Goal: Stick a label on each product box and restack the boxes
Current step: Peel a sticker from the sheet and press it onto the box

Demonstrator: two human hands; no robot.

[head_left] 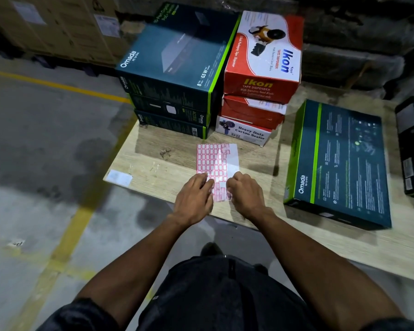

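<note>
Labels come on a sheet (215, 163) of small red-bordered stickers lying flat on the table (261, 211), just in front of two stacks of boxes. The left hand (195, 195) rests on the sheet's near left corner with fingers fairly straight, pressing it down. The right hand (245, 193) sits at the near right edge with fingers curled under; they seem to be picking at a sticker, though whether one is pinched I cannot tell.

The sheet looks thin, light and floppy, so it probably needs holding down while a sticker's corner is lifted with a fingernail; a peeled label will likely curl and cling.

The dark box (339, 163) lying flat to the right looks stiff and fairly light, best taken by its long edges. The dark stack (172, 68) and the red stack (263, 68) stand touching side by side.
</note>
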